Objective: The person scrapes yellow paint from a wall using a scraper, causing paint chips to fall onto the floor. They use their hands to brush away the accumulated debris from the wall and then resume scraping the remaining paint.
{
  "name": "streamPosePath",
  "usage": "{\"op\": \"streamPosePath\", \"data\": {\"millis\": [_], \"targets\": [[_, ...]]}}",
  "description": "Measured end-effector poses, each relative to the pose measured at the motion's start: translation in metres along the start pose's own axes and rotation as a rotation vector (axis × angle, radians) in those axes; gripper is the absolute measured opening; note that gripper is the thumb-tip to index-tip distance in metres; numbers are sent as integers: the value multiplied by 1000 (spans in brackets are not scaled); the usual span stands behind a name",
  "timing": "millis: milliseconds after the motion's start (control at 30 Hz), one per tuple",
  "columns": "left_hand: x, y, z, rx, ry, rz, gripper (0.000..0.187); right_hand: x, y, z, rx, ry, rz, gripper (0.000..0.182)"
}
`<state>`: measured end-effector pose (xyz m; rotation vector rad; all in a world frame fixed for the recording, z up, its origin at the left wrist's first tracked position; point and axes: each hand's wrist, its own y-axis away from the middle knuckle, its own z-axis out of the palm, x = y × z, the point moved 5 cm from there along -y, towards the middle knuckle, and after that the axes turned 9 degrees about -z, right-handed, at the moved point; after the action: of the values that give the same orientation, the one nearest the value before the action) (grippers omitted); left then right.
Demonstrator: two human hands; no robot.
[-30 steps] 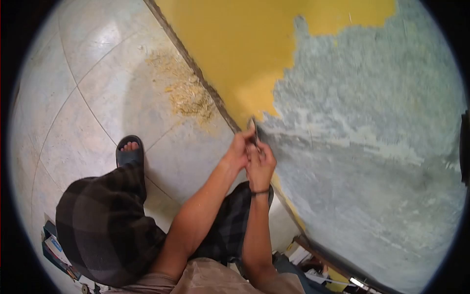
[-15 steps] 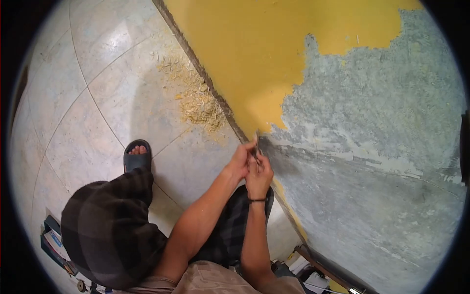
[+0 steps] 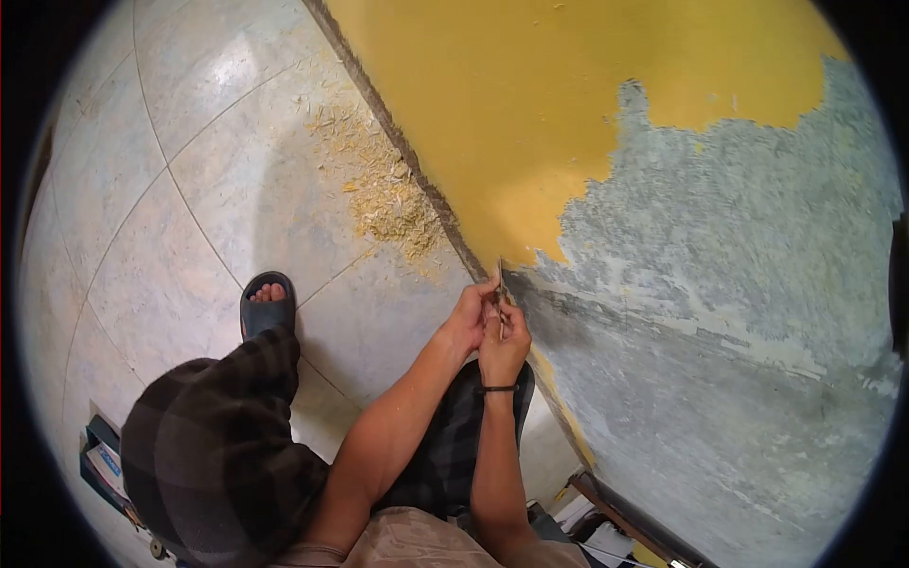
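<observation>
Both hands, left hand (image 3: 467, 320) and right hand (image 3: 504, 343), grip a scraper (image 3: 500, 293) against the wall's (image 3: 720, 312) paint edge.

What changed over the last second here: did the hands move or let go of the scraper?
Little changed. Both hands, left and right, kept their grip on the thin scraper at the wall's foot, where yellow paint meets bare grey plaster. The view shifted, so the hands sit slightly lower in frame and more yellow shows. The paint chips on the floor and the sandalled foot stayed put.
</observation>
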<state>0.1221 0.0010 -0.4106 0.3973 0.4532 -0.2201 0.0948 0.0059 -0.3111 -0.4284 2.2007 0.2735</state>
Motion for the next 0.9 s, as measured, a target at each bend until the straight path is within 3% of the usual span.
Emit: {"op": "streamPosePath", "data": {"millis": [100, 167, 200, 300, 367, 500, 567, 633, 667, 767, 833, 867, 900], "targets": [[23, -4, -8, 75, 4, 57, 35, 12, -23, 14, -54, 31, -13, 19], [44, -3, -11, 84, 32, 30, 36, 9, -38, 35, -135, 226, 39, 19], [45, -2, -11, 72, 46, 32, 37, 9, -35, 39, -109, 182, -54, 18], [19, -4, -20, 147, 17, -4, 36, 13, -10, 25, 16, 30, -73, 16], [9, -10, -25, 182, 121, -6, 33, 14, -6, 12, -1, 184, -23, 16], [36, 3, -11, 235, 54, 124, 33, 47, -36, 43, -66, -23, -73, 16], [50, -2, -35, 224, 57, 98, 43, 68, -41, 65, -241, 60, 164, 20], [47, 13, -42, 205, -47, 32, 52, 26, -28, 52, -275, 25, 272, 22], [43, 24, -38, 275, -88, 48, 54, 9, -20, 47, -329, 7, 373, 24], [21, 61, -14, 456, -84, 166, 60, 35, 12, 45, -382, -264, 120, 26], [13, 97, -33, 907, 2, 331, 60, -16, 23, 7, -497, -497, 397, 28], [14, 104, -38, 910, -22, 346, 60, -3, 17, -8, -331, -465, 395, 32], [16, 110, -51, 953, 7, 398, 58, 4, 14, -15, -323, -487, 391, 32]]}}
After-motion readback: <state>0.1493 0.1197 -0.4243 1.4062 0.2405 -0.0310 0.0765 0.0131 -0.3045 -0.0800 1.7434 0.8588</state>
